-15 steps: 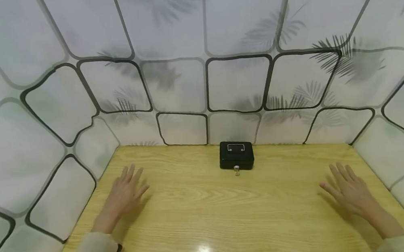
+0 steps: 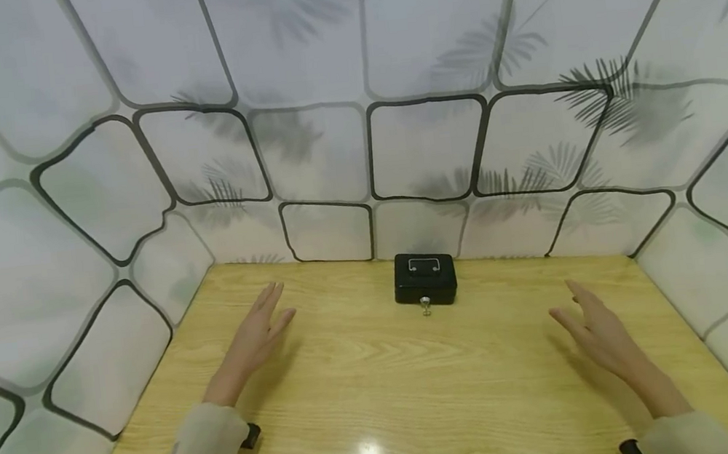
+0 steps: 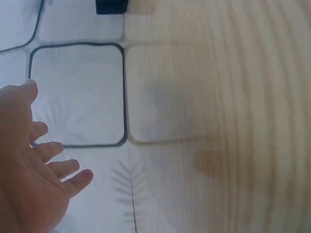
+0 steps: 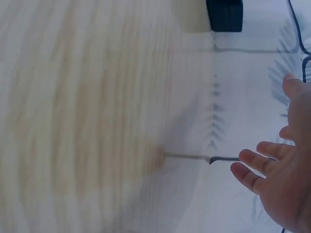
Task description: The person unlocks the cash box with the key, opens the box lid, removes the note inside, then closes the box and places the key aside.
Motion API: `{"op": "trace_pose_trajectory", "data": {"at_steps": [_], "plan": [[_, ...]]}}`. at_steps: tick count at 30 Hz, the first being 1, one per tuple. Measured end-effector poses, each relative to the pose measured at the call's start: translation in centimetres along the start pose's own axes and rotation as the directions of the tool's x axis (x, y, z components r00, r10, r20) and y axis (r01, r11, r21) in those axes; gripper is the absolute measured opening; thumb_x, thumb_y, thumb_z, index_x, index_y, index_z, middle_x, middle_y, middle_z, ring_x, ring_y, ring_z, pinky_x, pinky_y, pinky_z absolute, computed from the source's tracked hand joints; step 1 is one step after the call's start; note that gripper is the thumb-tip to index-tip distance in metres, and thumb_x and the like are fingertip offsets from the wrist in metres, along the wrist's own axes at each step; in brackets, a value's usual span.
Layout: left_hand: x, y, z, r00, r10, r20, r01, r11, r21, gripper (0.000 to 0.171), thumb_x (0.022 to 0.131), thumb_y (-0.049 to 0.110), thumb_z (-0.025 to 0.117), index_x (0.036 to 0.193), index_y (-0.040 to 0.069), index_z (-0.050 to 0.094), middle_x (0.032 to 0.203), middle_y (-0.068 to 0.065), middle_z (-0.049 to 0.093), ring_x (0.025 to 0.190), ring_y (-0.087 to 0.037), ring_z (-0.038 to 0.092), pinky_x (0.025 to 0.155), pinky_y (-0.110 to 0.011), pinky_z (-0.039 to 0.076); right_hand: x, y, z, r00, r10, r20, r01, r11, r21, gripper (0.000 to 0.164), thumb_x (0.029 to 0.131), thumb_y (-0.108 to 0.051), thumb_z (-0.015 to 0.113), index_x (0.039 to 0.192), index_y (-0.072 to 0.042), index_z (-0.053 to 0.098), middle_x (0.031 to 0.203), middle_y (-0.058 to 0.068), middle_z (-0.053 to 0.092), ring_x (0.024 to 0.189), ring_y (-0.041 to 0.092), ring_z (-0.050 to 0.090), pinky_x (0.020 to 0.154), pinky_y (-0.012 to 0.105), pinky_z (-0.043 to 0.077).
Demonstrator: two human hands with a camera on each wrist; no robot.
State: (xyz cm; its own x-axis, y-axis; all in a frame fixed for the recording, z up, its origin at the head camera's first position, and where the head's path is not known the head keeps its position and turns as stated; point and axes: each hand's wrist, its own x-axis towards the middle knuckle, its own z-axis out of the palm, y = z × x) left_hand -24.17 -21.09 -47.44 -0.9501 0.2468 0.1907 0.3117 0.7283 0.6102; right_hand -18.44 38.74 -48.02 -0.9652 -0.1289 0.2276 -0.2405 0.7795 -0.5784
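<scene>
A small black cash box (image 2: pixel 425 279) sits at the back middle of the wooden table, its wire handle on the lid and keys (image 2: pixel 426 306) hanging from the front lock. My left hand (image 2: pixel 251 340) hovers over the left part of the table, palm turned inward, holding nothing. On the other side my right hand (image 2: pixel 598 329) is likewise raised, fingers loosely extended, apart from the box. Both wrist views show relaxed fingers on the left hand (image 3: pixel 34 165) and the right hand (image 4: pixel 277 170), with a corner of the cash box (image 4: pixel 227 15) at the top edge.
The light wooden table (image 2: pixel 379 386) fills the lower middle. Patterned pale walls (image 2: pixel 311 152) with dark outlines and leaf prints rise at its back, left and right edges. Each sleeve cuff has a black band (image 2: pixel 250 436) at it.
Both hands have moved inward, toward the middle of the table, and turned from palms down to palms facing each other. The cash box stays in place.
</scene>
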Motion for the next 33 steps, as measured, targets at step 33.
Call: {"op": "trace_pose_trajectory", "data": {"at_steps": [33], "plan": [[6.2, 7.0, 7.8, 1.000, 0.016, -0.021, -0.022, 0.940, -0.341, 0.056, 0.108, 0.022, 0.057, 0.158, 0.003, 0.039, 0.159, -0.021, 0.041, 0.136, -0.040, 0.051, 0.104, -0.052, 0.048, 6.5, -5.5, 7.2, 0.995, -0.077, -0.065, 0.086, 0.984, 0.153, 0.056, 0.108, -0.019, 0.057, 0.153, 0.008, 0.039, 0.143, 0.032, 0.052, 0.117, 0.045, 0.062, 0.090, 0.058, 0.052]]}}
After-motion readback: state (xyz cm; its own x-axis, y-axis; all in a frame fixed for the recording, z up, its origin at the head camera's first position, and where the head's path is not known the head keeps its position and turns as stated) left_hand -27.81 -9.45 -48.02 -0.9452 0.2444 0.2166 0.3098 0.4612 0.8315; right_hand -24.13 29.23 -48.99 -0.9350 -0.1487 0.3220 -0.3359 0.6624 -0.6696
